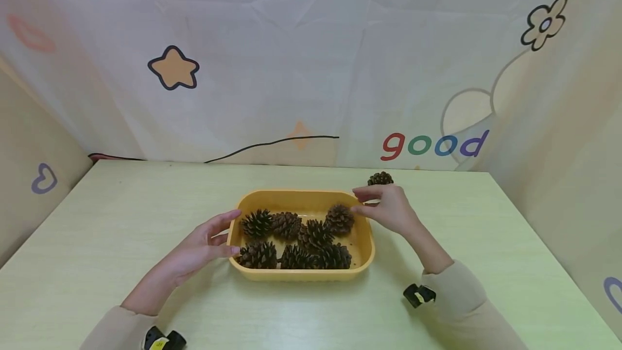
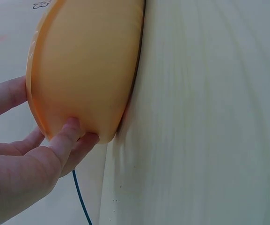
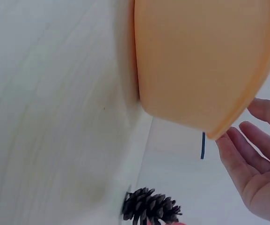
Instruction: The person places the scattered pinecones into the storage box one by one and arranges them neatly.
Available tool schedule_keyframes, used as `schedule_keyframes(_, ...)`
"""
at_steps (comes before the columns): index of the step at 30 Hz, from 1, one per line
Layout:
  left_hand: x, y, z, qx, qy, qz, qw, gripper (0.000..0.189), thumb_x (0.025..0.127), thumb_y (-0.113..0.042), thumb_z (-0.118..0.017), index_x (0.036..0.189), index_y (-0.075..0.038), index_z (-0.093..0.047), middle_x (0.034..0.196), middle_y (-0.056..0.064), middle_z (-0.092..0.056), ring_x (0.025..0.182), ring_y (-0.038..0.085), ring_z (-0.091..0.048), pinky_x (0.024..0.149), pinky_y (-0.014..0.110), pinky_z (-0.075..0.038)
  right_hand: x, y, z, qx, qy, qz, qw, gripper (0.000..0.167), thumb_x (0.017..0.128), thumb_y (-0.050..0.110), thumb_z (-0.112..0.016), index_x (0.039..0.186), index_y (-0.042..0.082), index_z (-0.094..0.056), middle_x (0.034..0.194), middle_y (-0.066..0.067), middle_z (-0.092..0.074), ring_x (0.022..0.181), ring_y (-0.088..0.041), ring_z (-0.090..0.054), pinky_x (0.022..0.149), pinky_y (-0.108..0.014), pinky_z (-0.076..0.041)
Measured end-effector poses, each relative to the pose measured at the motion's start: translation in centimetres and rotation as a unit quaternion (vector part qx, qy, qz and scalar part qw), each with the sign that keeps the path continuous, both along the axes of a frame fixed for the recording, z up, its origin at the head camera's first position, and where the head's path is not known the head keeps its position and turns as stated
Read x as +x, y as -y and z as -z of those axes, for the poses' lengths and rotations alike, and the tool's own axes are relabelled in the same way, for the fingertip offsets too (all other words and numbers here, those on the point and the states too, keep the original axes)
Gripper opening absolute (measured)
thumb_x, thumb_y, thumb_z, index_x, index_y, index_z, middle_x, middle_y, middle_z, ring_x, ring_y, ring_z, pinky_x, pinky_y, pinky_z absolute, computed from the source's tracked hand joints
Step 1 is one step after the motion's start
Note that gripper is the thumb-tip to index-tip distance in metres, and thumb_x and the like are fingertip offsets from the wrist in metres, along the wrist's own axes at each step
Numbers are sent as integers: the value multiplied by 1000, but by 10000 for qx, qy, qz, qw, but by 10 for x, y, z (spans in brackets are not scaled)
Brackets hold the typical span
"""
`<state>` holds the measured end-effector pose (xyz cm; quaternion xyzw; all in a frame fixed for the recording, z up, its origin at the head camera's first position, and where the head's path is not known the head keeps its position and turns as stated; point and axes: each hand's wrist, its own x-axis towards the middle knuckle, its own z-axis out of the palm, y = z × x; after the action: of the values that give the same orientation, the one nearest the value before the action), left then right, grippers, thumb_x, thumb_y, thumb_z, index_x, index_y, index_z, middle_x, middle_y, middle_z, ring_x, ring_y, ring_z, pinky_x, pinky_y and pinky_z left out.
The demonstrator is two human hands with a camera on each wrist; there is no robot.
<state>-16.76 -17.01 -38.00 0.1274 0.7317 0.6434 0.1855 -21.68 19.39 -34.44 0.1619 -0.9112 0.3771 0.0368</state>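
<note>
A yellow plastic tub point(image 1: 301, 274) sits on the table with several brown pine cones point(image 1: 316, 235) inside. My left hand point(image 1: 209, 242) holds the tub's left end, with thumb and forefinger at the rim. In the left wrist view, other fingertips point(image 2: 70, 124) press against its outer wall. Over the back right corner of the tub is my right hand point(image 1: 386, 209), thumb and fingers apart with nothing between them. Its thumb tip is close beside a pine cone point(image 1: 339, 219) in that corner. Another pine cone point(image 1: 380, 178) lies on the table behind the right hand, partly hidden by it.
The pale wooden table point(image 1: 146, 204) ends at a printed cloth backdrop point(image 1: 272, 69), with cloth sides at left and right. A small black device point(image 1: 419, 295) is worn at the right cuff, another device point(image 1: 165, 339) at the left.
</note>
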Motion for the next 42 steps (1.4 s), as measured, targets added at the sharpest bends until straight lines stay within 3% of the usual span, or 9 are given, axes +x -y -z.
schedule_keyframes(13, 0, 2, 2, 9, -40, 45, 10000, 79, 81, -4, -66, 144, -3, -19, 145, 24, -16, 129, 46, -25, 97, 43, -39, -10, -33, 2, -569, 452, 412, 9965, 42, 79, 13, -71, 115, -4, -60, 113, -21, -61, 102, -32, -59, 80, -35, -51)
schedule_keyframes(21, 1, 1, 0, -10, -59, 44, 10000, 79, 80, -5, -66, 144, -3, -20, 145, 25, -18, 128, 47, -26, 98, 45, -37, -18, -58, 2, -659, 475, 701, 9942, 50, 80, 23, -71, 119, -4, -57, 116, -21, -59, 108, -35, -55, 84, -40, -49)
schedule_keyframes(35, -1, 0, 0, -26, 74, -17, 10000, 80, 79, -6, -68, 144, -6, -22, 145, 22, -19, 128, 44, -27, 96, 41, -40, -43, -79, 7, -805, 1042, 1007, 9862, 56, 84, 21, -66, 131, -1, -46, 131, -23, -46, 122, -35, -43, 97, -47, -38)
schedule_keyframes(42, 0, 1, -1, -1, -30, 62, 10000, 79, 81, -5, -66, 144, -3, -19, 145, 25, -18, 128, 46, -26, 96, 43, -40, -57, -81, 12, -662, 1295, 869, 9855, 61, 83, 20, -67, 134, -2, -41, 137, -21, -41, 124, -36, -40, 98, -46, -36)
